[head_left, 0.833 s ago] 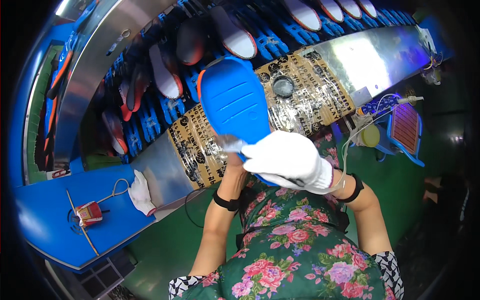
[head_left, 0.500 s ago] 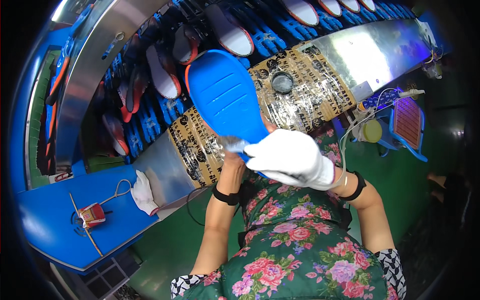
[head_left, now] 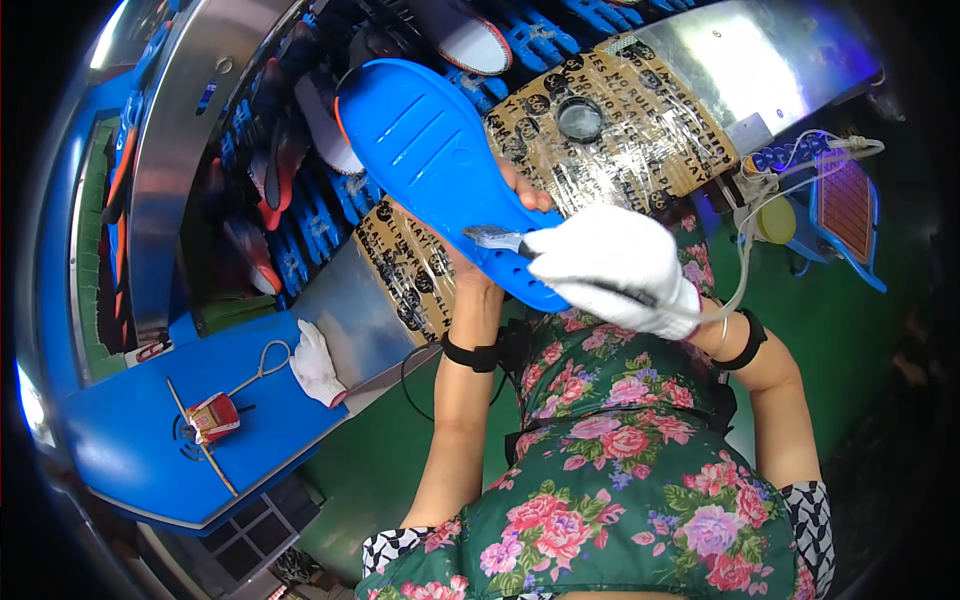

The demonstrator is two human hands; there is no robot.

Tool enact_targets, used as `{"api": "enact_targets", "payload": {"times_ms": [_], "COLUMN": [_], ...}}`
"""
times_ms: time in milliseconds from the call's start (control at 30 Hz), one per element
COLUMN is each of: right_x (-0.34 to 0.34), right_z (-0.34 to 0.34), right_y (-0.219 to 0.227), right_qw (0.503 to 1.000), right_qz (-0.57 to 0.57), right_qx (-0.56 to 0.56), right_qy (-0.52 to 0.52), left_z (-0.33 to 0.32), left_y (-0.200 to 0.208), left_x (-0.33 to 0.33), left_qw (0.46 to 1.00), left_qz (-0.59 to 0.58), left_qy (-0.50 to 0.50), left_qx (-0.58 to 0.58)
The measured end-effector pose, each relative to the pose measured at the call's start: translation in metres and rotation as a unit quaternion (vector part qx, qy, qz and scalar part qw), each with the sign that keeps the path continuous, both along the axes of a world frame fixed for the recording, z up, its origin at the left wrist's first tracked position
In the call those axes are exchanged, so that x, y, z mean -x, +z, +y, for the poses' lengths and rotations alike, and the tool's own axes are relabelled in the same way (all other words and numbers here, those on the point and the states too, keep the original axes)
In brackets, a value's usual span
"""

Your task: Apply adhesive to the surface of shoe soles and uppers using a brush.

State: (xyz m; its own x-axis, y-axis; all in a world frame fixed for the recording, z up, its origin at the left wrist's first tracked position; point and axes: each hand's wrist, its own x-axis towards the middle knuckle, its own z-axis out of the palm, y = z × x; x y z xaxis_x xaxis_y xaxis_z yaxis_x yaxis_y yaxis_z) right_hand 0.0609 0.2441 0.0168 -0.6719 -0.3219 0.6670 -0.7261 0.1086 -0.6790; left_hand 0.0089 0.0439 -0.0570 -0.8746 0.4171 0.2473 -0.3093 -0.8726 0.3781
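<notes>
A smooth, bright-blue, shoe-shaped sole with shallow grooves (head_left: 430, 150) is held up over the near edge of a metal bench (head_left: 735, 60), its broad end tilted away to the upper left and its narrower, holed end toward the green floral apron (head_left: 625, 440). The likeliest mishap, as far as can be judged, is the small brush with dark grey bristles (head_left: 488, 237) skidding past the sole's rim, since the narrow part leaves little room, and smearing whatever it carries on the bare left hand (head_left: 464, 268). The sole could also twist under pressure, because it is propped from beneath and gripped only at its sides, or its low end could rub the apron. A thin, pale, flexible tube (head_left: 745, 275) loops beside the right wrist and might catch and jerk the stroke. As for the fingers, the left ones (head_left: 524, 188) are partly spread and curl up around the sole's right edge, grasping it; the rest are hidden underneath. The right hand, in a white knitted glove (head_left: 615, 268), has its fingers drawn together around the brush; the bristles lie over the sole and seem to touch it, though contact is not certain.
</notes>
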Motion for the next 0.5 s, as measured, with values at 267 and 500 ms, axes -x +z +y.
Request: {"api": "enact_targets", "payload": {"times_ms": [267,500], "right_x": [-0.004,-0.010], "right_z": [0.003,0.005], "right_y": [-0.006,-0.012], "right_qw": [0.996,0.986], "right_qz": [-0.047,-0.027], "right_qx": [0.040,-0.001], "right_qy": [0.061,0.166], "left_z": [0.002,-0.014], "left_y": [0.017,0.015], "left_x": [0.001,0.009], "left_qw": [0.998,0.998], "left_qz": [-0.029,-0.044], "left_qy": [0.035,-0.012], "left_qx": [-0.047,0.039]}}
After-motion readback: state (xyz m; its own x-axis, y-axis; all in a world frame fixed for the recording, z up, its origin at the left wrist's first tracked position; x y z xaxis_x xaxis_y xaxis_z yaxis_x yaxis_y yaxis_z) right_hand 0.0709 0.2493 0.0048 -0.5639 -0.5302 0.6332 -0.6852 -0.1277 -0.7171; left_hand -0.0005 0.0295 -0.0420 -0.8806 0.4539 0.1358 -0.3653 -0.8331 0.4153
